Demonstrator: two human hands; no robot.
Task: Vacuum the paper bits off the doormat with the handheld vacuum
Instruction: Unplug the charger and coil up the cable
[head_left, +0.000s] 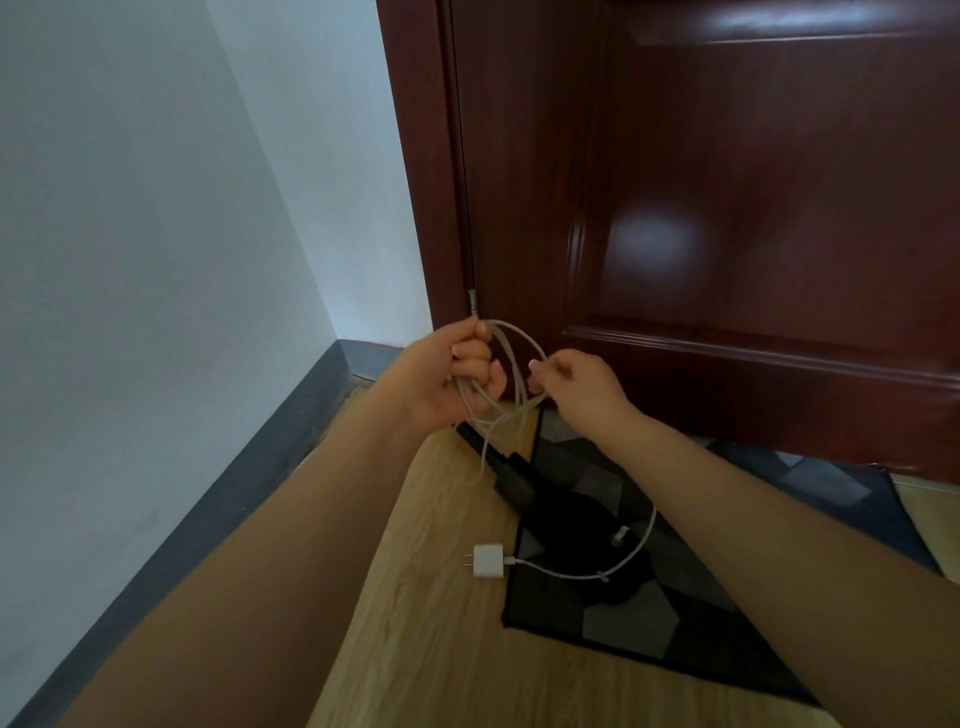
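- Head view showed both hands raised in front of a dark red door, working a white cable.
- The left hand had its fingers curled round several gathered loops of the cable; the right hand pinched one loop between thumb and fingertips.
- From the loops the cable trailed down across the doormat to a white plug, which lay on the wood floor just beside the mat's near-left edge.
- The vacuum, a dark body, lay on the mat's left edge below the hands, partly hidden by them; whether the cable joined it could not be told.
- Paper bits were hard to make out: one small pale scrap lay on the dark middle of the mat, beside the cable.
- The step in hand seemed to be sorting out the cable, coiling or uncoiling; which could not be told.
- To do it well: keep the left grip steady, feed one loop at a time with the right, and lift the trailing length clear of the mat so it does not scatter the scrap.
- The plug would drag if pulled sideways; drawing upward seemed safer.
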